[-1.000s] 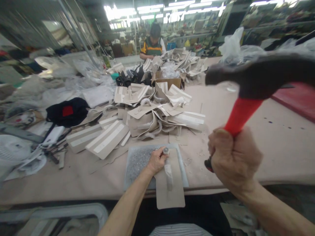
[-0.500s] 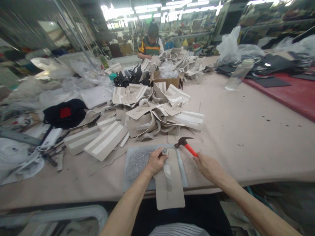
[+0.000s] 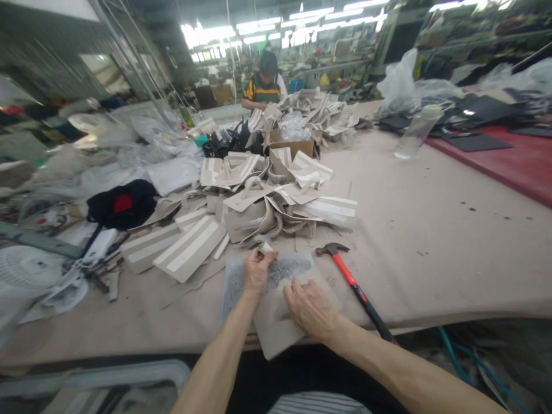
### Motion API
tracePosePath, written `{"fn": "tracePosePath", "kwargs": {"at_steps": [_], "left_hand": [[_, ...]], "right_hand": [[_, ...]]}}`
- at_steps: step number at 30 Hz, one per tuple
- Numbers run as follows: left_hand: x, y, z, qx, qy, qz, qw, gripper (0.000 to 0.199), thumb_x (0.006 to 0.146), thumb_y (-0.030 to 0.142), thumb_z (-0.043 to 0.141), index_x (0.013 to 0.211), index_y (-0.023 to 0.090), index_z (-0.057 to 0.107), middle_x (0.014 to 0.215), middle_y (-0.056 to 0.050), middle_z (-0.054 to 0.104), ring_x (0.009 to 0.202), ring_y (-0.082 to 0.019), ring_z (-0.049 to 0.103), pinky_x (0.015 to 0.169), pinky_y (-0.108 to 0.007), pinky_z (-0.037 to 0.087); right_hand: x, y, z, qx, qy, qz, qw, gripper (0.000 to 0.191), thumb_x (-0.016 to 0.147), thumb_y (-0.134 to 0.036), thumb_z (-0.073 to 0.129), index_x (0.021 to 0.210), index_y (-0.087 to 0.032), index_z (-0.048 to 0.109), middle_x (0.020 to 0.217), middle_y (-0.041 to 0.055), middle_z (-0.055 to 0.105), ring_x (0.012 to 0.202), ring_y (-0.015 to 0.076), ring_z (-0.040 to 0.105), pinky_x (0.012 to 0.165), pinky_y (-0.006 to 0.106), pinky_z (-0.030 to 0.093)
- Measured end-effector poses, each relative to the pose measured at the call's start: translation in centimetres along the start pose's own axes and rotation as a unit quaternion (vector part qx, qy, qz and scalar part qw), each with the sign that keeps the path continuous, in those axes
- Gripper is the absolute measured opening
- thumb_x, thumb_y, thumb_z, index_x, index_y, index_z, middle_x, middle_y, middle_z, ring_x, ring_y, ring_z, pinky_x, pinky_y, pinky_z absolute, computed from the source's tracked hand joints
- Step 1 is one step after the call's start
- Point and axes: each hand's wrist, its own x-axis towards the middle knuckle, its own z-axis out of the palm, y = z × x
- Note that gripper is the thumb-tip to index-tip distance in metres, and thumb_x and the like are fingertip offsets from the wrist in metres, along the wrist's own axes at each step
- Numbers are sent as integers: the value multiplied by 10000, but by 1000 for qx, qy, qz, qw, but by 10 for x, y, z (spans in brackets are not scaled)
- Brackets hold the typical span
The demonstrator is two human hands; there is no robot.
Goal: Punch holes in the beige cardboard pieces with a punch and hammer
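Observation:
My left hand (image 3: pixel 257 270) is closed around a short, pale metal cylinder (image 3: pixel 266 248) above the far side of a scuffed, translucent slab (image 3: pixel 230 287). On the slab lies a flat beige panel (image 3: pixel 276 330), its near end reaching past the table edge. My right hand (image 3: pixel 311 305) is on this panel with bent fingers, covering the middle where a strap is attached. To the right, a claw hammer (image 3: pixel 351 279) with a red and black handle rests on the table, apart from both hands.
A heap of beige strapped panels (image 3: pixel 254 213) lies beyond the slab. Left are a black cloth item (image 3: pixel 125 201) and a white fan (image 3: pixel 30 267). A clear bottle (image 3: pixel 416 135) stands at the right. Across the table sits another person (image 3: pixel 263 86).
My right hand has let go of the hammer, now lying on the table, and moved onto the panel. The panel has turned. My left hand has shifted left with the metal cylinder.

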Motion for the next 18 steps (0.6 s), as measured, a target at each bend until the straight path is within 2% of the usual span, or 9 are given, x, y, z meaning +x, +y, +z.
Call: {"fn": "tracePosePath", "kwargs": {"at_steps": [3,5,7,9,13,15,18], "left_hand": [[0,36,-17,3,26,91,995,313,722,386,776,908,147,696,852,-43,734,788,-154,657,744,-247,499],[-5,53,-22,29,1,129,991,276,745,358,766,917,152,703,861,-41,735,788,-152,653,744,-242,500],[-11,55,-20,53,-39,123,990,258,744,342,762,913,157,701,855,-39,733,759,-147,647,722,-236,499],[-16,43,-12,63,-70,96,991,253,729,338,763,896,163,688,841,-39,731,745,-149,646,707,-235,499],[-16,-1,7,46,-102,50,992,321,731,321,742,999,173,646,896,-49,738,810,-168,675,751,-252,511],[-14,-18,13,45,-118,37,991,336,741,312,728,1029,169,634,911,-54,742,798,-166,677,740,-254,512],[-12,-30,14,62,-133,26,989,258,749,310,716,944,158,643,876,-55,744,734,-155,661,699,-247,504]], "right_hand": [[5,6,-20,39,-19,124,991,196,910,-151,420,1053,-140,555,898,152,645,789,269,645,647,345,435],[7,7,-25,100,-24,189,977,247,949,-281,442,1130,-136,528,909,151,671,808,286,668,647,346,443],[8,5,-20,161,-24,231,959,309,960,-361,458,1172,-142,505,900,140,695,823,286,684,666,344,451],[7,-1,-8,193,-28,252,948,287,969,-361,451,1151,-148,511,884,133,707,815,274,695,670,335,452],[3,-14,15,212,-31,271,938,296,996,-367,398,1147,-150,531,890,137,717,844,282,700,680,343,455],[1,-17,19,228,-30,267,936,330,997,-384,398,1184,-148,534,905,136,718,876,284,696,706,347,458],[-4,-11,19,260,-4,246,934,388,993,-426,412,1235,-151,537,1018,139,705,938,269,680,765,346,464]]}}
